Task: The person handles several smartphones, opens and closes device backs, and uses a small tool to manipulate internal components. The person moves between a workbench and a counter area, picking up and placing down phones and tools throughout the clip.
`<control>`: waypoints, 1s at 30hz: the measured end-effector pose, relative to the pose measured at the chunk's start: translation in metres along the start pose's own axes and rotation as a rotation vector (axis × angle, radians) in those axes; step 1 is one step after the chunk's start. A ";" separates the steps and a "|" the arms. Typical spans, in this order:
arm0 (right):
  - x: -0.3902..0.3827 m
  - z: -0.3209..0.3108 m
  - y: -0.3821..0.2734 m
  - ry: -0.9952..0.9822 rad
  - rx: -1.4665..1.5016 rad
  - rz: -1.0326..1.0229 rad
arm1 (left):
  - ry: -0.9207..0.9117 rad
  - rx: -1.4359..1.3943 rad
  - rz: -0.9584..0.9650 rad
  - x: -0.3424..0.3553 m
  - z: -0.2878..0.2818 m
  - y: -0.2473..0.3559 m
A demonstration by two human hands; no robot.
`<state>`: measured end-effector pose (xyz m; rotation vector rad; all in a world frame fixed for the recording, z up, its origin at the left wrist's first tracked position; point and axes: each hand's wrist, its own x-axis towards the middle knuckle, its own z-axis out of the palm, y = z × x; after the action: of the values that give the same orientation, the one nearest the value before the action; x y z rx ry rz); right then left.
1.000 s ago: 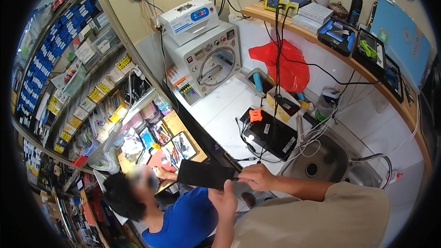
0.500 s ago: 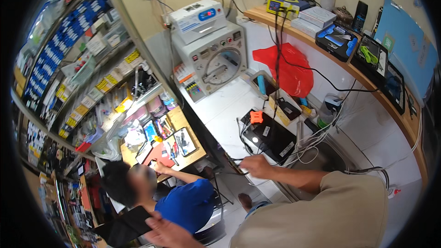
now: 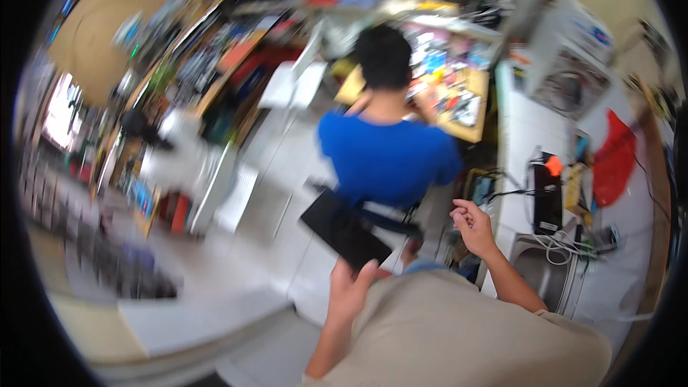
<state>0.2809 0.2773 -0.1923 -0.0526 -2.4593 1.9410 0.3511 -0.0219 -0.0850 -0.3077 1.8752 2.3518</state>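
Observation:
A flat black tablet-like device point(image 3: 345, 229), oblong and with a dark face, is held by one end in my left hand point(image 3: 349, 288). My thumb lies along its near edge and the other fingers are mostly hidden beneath it. To the right, my right hand point(image 3: 473, 228) is raised in front of my body with fingers loosely bent and apart, nothing seen in them. It hovers beside the white counter point(image 3: 511, 228), near dark cables point(image 3: 512, 192) that run to a black slab point(image 3: 547, 201) with an orange piece point(image 3: 554, 165) on it.
A person in a blue shirt point(image 3: 387, 150) sits ahead at a cluttered wooden workbench point(image 3: 469, 132). White chairs point(image 3: 236, 197) stand on the left. A metal sink point(image 3: 541, 272), a red bag point(image 3: 615, 161) and a pale machine point(image 3: 573, 82) line the right. Motion blurs much of the view.
The view has swung left, so the counter and machine now sit at the far right. My left hand has brought the black device in front of me; my right hand has moved away from the counter cables.

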 end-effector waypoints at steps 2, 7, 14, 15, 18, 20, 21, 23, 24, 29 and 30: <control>-0.017 0.064 -0.035 -0.256 0.103 0.046 | 0.017 0.051 0.024 -0.021 -0.021 0.003; -0.039 0.191 -0.131 -0.704 0.379 -0.171 | 0.090 0.784 0.221 -0.055 -0.073 0.032; -0.004 0.293 -0.172 -0.714 0.683 0.314 | 0.303 1.242 0.476 -0.037 -0.109 0.059; 0.013 0.304 -0.172 -0.757 0.784 0.390 | 0.319 1.172 0.480 -0.030 -0.116 0.062; 0.069 0.341 -0.170 -0.722 0.996 0.530 | 0.318 0.869 0.447 -0.008 -0.144 0.069; 0.107 0.368 -0.167 -0.719 1.117 0.485 | 0.343 0.831 0.379 0.014 -0.171 0.069; 0.125 0.382 -0.166 -0.711 1.191 0.447 | 0.369 0.838 0.361 0.026 -0.190 0.070; 0.164 0.410 -0.168 -0.747 1.110 0.478 | 0.451 0.843 0.270 0.057 -0.225 0.075; 0.179 0.420 -0.171 -0.809 1.100 0.452 | 0.430 0.756 0.187 0.068 -0.238 0.077; 0.234 0.479 -0.204 -0.792 0.960 0.479 | 0.442 0.127 0.020 0.149 -0.289 0.105; 0.243 0.491 -0.209 -0.824 0.928 0.495 | 0.420 -0.018 0.002 0.164 -0.300 0.112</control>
<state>0.0203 -0.2408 -0.1065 0.2015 -1.5523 3.7183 0.1924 -0.3449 -0.0805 -0.8604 2.0138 2.4518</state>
